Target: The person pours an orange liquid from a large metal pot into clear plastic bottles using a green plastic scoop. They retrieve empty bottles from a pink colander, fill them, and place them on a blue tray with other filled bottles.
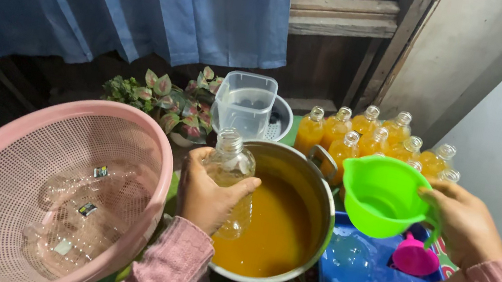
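Empty bottle point(230, 172) clamped in left hand point(204, 191); right hand point(465, 223) grips green jug point(382, 197).

Your left hand point(206, 194) is raised mid-frame, fingers curled in a firm wrap; your right hand point(465, 223) grips sideways, both forearms pink-sleeved.

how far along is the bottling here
Done: about ten filled bottles of orange liquid stand behind the pot, uncapped. In hand: the left hand holds an empty bottle, the right hand a green jug. Left: the pot holds plenty, and empties wait in the pink basket.
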